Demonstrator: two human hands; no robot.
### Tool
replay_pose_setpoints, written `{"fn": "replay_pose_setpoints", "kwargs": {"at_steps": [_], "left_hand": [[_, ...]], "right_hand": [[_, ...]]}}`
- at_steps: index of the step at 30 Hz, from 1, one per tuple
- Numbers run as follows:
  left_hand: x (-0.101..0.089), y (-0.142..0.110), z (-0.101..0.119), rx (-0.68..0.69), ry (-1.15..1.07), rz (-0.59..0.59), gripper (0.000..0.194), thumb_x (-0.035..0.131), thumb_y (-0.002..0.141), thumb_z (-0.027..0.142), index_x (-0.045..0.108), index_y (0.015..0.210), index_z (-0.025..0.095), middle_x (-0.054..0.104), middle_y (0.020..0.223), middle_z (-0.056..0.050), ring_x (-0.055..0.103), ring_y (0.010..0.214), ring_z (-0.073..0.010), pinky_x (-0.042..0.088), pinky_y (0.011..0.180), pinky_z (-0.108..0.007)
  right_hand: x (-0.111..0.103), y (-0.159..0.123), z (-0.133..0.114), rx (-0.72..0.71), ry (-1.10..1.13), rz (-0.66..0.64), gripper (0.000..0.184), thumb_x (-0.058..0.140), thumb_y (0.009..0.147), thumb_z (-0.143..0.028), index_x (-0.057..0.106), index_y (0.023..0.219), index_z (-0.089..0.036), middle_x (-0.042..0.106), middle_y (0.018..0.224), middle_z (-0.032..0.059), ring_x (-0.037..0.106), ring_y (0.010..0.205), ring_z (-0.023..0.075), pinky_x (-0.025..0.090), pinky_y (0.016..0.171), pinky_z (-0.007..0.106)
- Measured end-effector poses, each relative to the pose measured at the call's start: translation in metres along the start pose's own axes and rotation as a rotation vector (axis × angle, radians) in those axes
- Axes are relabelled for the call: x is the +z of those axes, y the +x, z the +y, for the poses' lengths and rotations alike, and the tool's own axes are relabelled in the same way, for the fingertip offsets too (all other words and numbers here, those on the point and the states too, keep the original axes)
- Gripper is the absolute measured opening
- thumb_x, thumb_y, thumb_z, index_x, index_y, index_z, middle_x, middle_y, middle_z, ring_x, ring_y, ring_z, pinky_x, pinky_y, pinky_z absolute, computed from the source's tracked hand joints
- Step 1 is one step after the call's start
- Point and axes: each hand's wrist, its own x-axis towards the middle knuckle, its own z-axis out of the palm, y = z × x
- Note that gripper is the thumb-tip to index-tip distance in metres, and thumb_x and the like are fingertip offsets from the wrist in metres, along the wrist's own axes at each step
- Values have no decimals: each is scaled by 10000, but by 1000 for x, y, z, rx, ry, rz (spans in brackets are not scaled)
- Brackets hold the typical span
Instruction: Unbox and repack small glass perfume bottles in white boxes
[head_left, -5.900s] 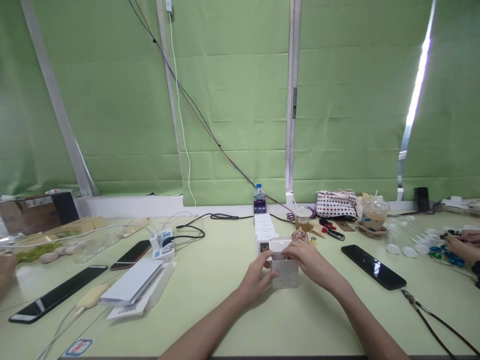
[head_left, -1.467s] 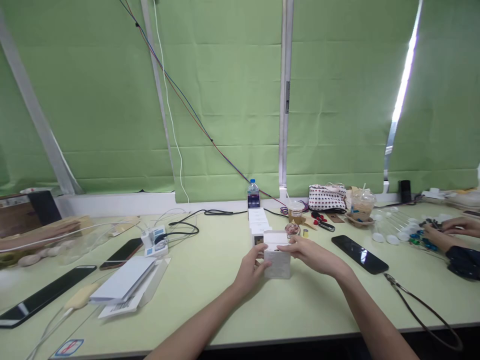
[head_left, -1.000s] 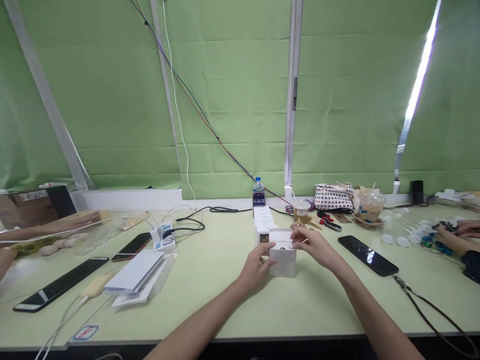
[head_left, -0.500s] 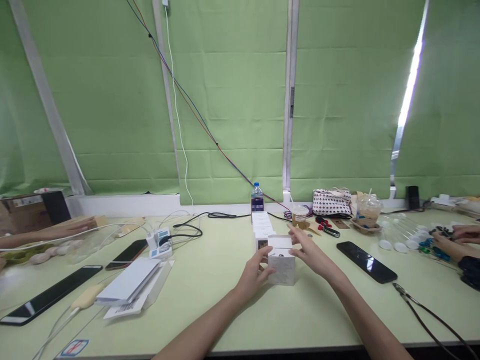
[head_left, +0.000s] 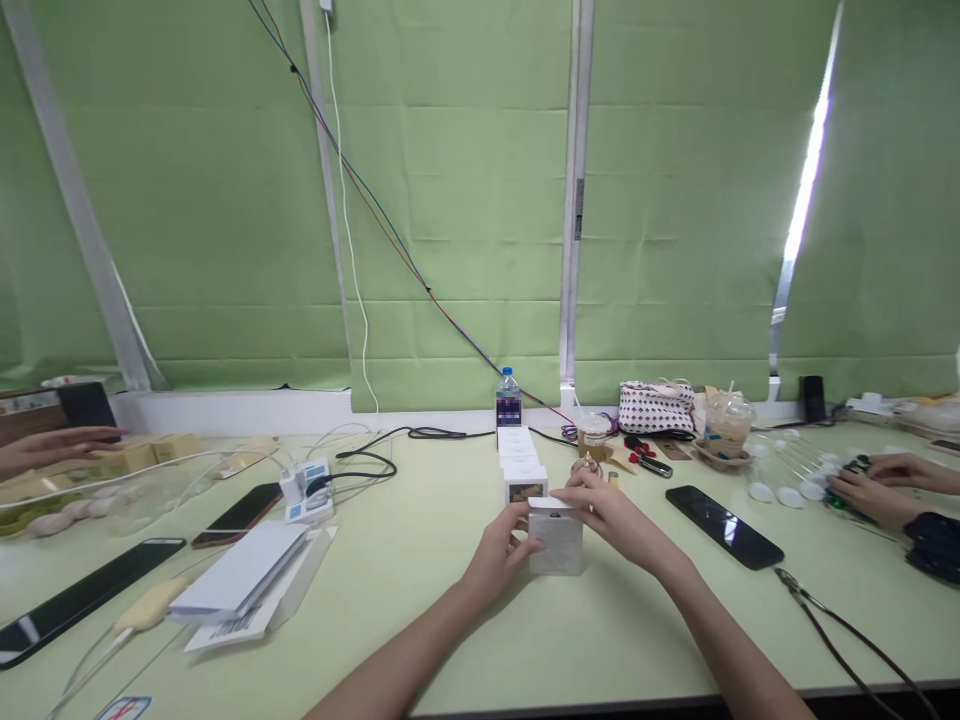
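A small white cardboard box (head_left: 556, 548) stands upright on the table before me. My left hand (head_left: 495, 552) grips its left side, thumb on the near face and fingers round the far edge. Across the box's top right lies my right hand (head_left: 611, 512), its fingers bent over the top flap, which looks nearly down. Directly behind stands a row of similar white boxes (head_left: 519, 458); the nearest one has a dark picture on its face.
Left are a power strip (head_left: 309, 490), phones and a flat white carton (head_left: 238, 572). A drink cup (head_left: 593, 437), a black phone (head_left: 724, 526) and a lanyard (head_left: 814, 598) lie right. Other people's hands work at both sides. A water bottle (head_left: 508, 400) stands behind the boxes.
The raised top flap of the box has come down under my right hand's fingers. My left hand stays on the box's side. The view has shifted slightly.
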Motion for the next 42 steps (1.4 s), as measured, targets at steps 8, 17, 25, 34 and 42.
{"fn": "replay_pose_setpoints", "kwargs": {"at_steps": [8,17,25,34,42], "left_hand": [[0,1,-1,-8,-21,-14,373,638,766,227,498,1111,239,608,1094,-50,593,934,-195,510,694,-286],[2,0,-8,-5,-41,18,392,662,756,262,448,1084,244,609,1064,-44,625,910,-194,524,662,-286],[3,0,-9,38,-37,31,378,656,762,270,462,1087,253,622,1067,-40,629,896,-191,529,651,-285],[1,-2,-4,130,-23,82,329,635,796,263,531,1108,267,503,1195,-65,582,1011,-218,546,714,-319],[-6,6,16,193,48,268,137,559,866,307,665,846,222,550,979,-59,544,993,-222,451,887,-372]], "right_hand": [[4,2,2,-13,55,0,317,405,949,-303,668,1119,-257,683,1020,60,602,917,200,445,795,290],[10,5,6,-26,-24,35,273,467,926,-260,710,1049,-238,699,981,62,628,870,190,451,765,269],[13,4,6,-11,-72,45,274,466,924,-231,711,1045,-251,702,970,54,630,851,188,448,735,264],[15,6,11,-25,-67,37,283,451,927,-255,717,1023,-242,702,950,58,627,836,187,448,737,269],[13,5,7,-8,-57,26,294,440,926,-257,710,1039,-231,699,1009,74,626,892,204,454,773,283]]}}
